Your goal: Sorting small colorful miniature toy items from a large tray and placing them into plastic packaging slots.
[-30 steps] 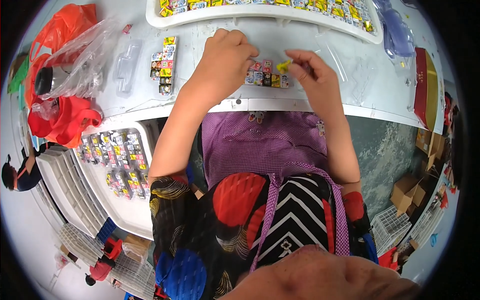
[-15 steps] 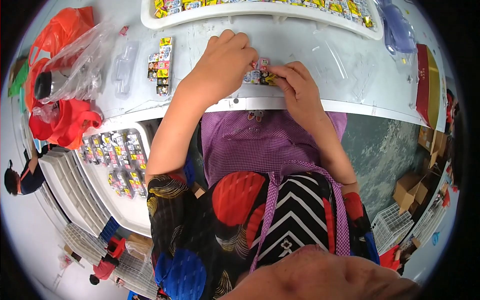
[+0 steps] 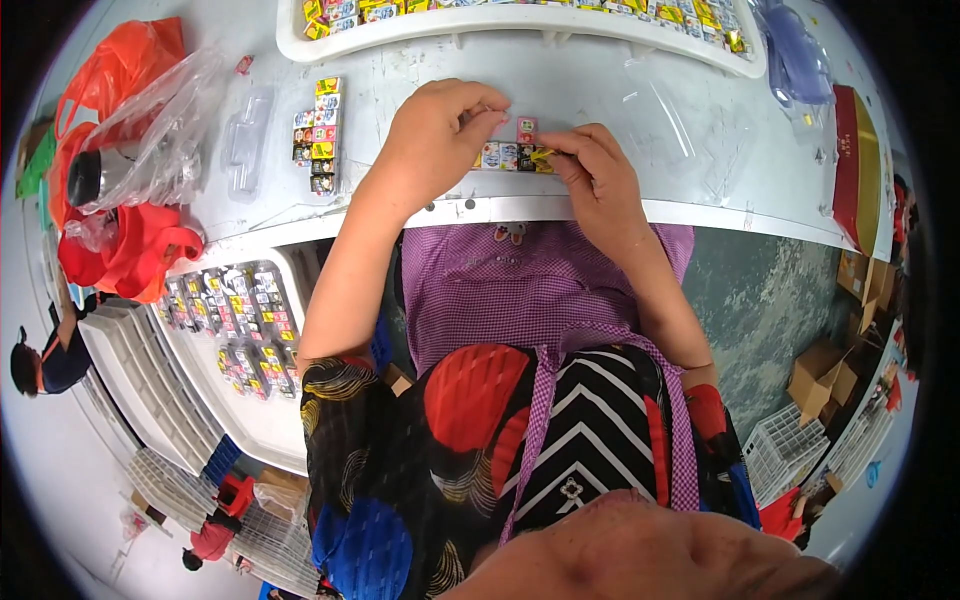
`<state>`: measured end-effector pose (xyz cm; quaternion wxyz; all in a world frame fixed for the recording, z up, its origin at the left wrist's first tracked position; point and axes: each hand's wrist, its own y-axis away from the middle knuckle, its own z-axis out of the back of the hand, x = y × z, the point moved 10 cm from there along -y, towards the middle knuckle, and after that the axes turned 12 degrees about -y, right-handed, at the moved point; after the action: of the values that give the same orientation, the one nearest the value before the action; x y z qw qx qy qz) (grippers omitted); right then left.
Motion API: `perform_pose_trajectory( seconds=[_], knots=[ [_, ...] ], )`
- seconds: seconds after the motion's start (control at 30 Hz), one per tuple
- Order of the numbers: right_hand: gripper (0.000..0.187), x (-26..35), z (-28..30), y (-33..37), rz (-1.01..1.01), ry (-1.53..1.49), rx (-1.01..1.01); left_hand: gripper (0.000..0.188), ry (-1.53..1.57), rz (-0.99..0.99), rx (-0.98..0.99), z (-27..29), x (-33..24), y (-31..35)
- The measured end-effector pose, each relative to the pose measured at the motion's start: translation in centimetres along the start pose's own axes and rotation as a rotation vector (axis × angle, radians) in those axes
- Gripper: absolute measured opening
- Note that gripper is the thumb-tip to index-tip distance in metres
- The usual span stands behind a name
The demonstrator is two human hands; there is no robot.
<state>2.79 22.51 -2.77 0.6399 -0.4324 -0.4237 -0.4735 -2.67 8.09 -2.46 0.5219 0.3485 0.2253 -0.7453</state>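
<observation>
A short row of small printed boxes [image 3: 507, 157] lies near the table's front edge, with a pink box [image 3: 527, 127] standing out beyond it. My left hand [image 3: 435, 135] is over the left end of the row, thumb and fingers pinched; a hint of pink shows at the fingertips, too small to make out. At the right end my right hand [image 3: 603, 180] pinches a small yellow box [image 3: 542, 155], partly covered by the fingers. To the left, a second group of small boxes [image 3: 323, 135] sits on the table in an upright column with a bulge on its left side.
A white tray [image 3: 520, 22] full of small boxes spans the far side. A clear plastic blister [image 3: 247, 140], red bags [image 3: 130, 240] and a metal flask [image 3: 130, 170] under clear film are at left. Clear plastic pieces [image 3: 665, 120] and a red-gold box [image 3: 855, 170] lie right.
My left hand has drawn back to the left and its fingers have lifted off the boxes, uncovering more of the row. The right hand has stayed nearly in place.
</observation>
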Motion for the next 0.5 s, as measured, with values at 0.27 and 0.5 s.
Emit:
perform_pose_trajectory(
  seconds=[0.27, 0.5],
  knots=[
    [0.023, 2.5, 1.0, -1.5, 0.083, 0.040, -0.042, 0.014, -0.276, -0.139, -0.200, 0.9, -1.7, 0.8],
    [0.019, 0.7, -0.8, -5.3, -0.020, -0.005, 0.079, 0.016, -0.325, -0.181, -0.267, 1.3, -2.0, 1.2]
  ],
)
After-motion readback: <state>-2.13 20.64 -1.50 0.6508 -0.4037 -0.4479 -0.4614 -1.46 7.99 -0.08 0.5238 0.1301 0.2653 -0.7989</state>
